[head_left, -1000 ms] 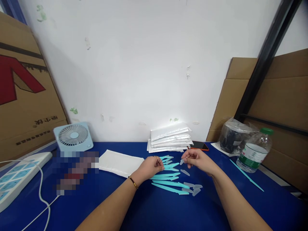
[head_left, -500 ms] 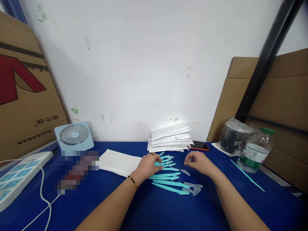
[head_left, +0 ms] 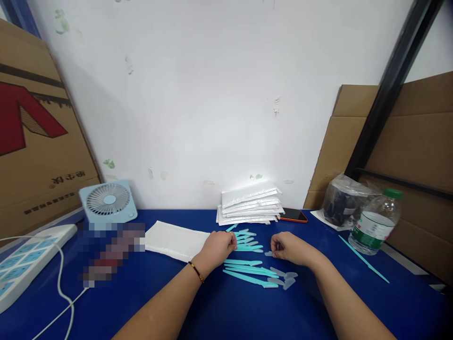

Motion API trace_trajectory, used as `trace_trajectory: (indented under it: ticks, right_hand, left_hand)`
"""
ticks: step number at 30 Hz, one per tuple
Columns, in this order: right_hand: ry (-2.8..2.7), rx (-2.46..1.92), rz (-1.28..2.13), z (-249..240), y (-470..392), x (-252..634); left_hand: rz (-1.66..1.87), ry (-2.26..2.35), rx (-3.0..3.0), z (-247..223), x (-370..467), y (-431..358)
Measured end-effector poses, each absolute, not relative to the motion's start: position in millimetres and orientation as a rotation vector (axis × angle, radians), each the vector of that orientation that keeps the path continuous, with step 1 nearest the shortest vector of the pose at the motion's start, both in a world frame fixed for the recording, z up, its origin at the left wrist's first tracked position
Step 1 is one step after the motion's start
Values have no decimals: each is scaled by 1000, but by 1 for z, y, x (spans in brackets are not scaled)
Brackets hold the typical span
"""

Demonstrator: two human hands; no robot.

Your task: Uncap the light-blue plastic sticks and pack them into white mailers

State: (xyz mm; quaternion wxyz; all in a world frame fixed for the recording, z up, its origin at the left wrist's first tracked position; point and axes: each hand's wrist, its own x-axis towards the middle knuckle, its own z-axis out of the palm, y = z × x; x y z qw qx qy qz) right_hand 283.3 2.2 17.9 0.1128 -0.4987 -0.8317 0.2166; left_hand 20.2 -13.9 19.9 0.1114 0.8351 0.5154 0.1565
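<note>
My left hand (head_left: 220,246) is closed at the handle ends of several teal eyebrow razors, pinching one razor (head_left: 249,248); its fingertips are partly hidden. Beyond it, more razors (head_left: 244,237) lie fanned out. Nearer me rest further teal razors (head_left: 251,283), roughly parallel on the blue table. My right hand (head_left: 288,248) is closed in a pinch on a small clear blade cap (head_left: 269,253), whose right end is under the fingers. Several loose clear caps (head_left: 289,282) lie beside the razor heads.
A white padded envelope (head_left: 175,240) lies left of my left hand. Behind are a stack of envelopes (head_left: 249,205) and a phone (head_left: 295,215). Right stand a bottle (head_left: 375,224), a bagged dark object (head_left: 339,203) and a lone razor (head_left: 364,259). Left are a fan (head_left: 109,203) and power strip (head_left: 31,264).
My left hand has drawn its fingers together and one razor near it has shifted. My right hand has come down and left onto the clear cap, which now shows only partly.
</note>
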Motion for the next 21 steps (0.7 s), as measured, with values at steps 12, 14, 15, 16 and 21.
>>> trace_trajectory:
  ticks: [12,14,15,16,21]
  right_hand:
    - [-2381,-1296,536,34,-7,270]
    - [-2356,-1281,551,33,-8,266]
    - [-2341,-1271,559,32,-8,264]
    - [-2327,-1262,564,31,-8,261]
    - [-2260,-1281,529,27,-5,252]
  left_hand:
    - [466,1551,2561,20,21,-11]
    - [476,1532,2565,21,22,-13]
    - [483,1518,2568,21,23,-13]
    - [491,1509,2569,21,23,-13]
    - [542,1567,2545,21,24,-13]
